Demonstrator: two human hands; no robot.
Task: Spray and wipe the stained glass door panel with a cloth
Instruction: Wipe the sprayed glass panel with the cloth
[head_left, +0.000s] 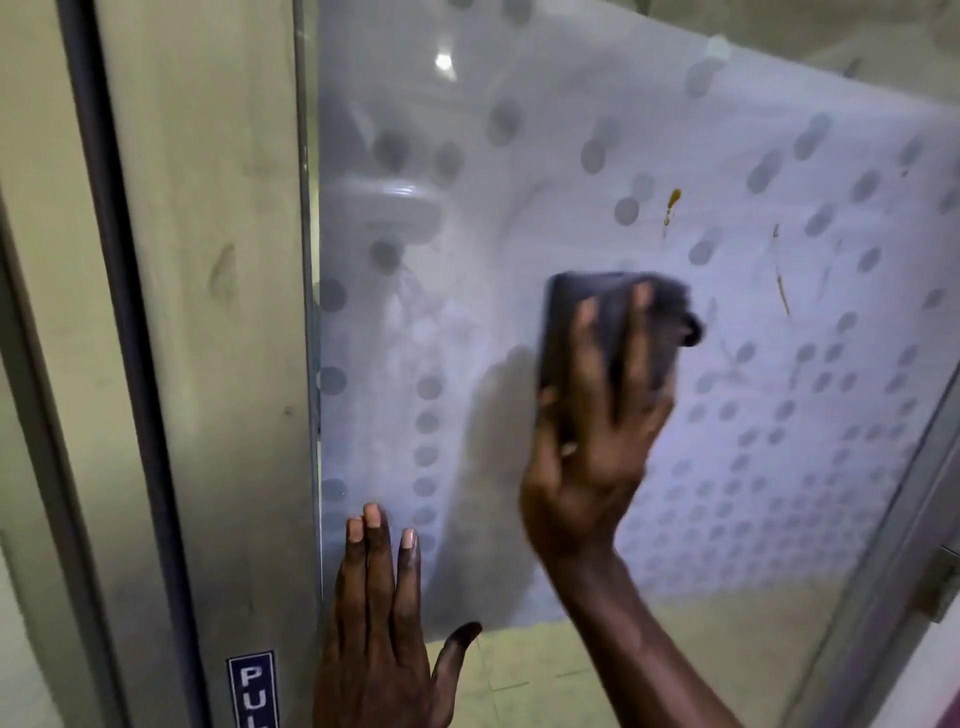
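Dotted glass panel (701, 156), right hand (592, 457) pressing cloth (597, 312), left hand (382, 634) flat

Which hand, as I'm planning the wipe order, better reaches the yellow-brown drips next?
Right. The right hand presses the dark cloth on the glass, just below the drips. The left hand lies flat, clothless, low by the frame.

The left hand (382, 639) lies flat against the glass (727, 156), fingers straight, close together and pointing up, thumb (457, 644) stretched out to the right. Higher up, the right hand (587, 467) presses a dark cloth (613, 306) to the glass with spread, nearly straight fingers. Its bare forearm (639, 634) rises from the lower right, and the hand is slightly blurred.
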